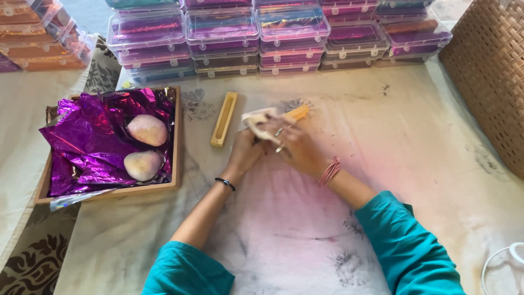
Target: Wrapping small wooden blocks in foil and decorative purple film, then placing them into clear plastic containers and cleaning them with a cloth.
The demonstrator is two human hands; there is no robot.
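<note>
Mid-shaping stage by the look of it. Both hands meeting in the middle of the worktop (426, 164), closed around a pale soft piece (259, 123) that looks like dough or clay. Left hand (244, 154) curled narrow, gripping it from below; right hand (297, 148) cupped over the top, ringed fingers pinched on its edge. Held just above the stained cloth, right over one end of a short yellow mould half (298, 113) poking out from behind the right hand. Can't tell whether the piece actually touches that half or just hovers over it.

Matching long yellow mould half (224, 118) lying hollow side up just left of the hands, untouched, near the tray.

Off to the left: wooden tray (178, 142) lined with crumpled purple foil (93, 136), with two pale egg-shaped lumps (147, 130) sitting in it, one above the other, apart. Along the far edge, stacks of clear plastic boxes (221, 33) with purple and pink stuff inside. Wicker basket (491, 76) at far right, bit of white cable (502, 257) bottom right.

Judging from this alone: still working the piece by hand, nothing pressed into the long mould half yet. Looks soft and thin at the edges, so probably calls for a light, even squeeze, not a hard pinch, and for lining it up straight with the groove before any pressing. Easy to tear or smear otherwise.
</note>
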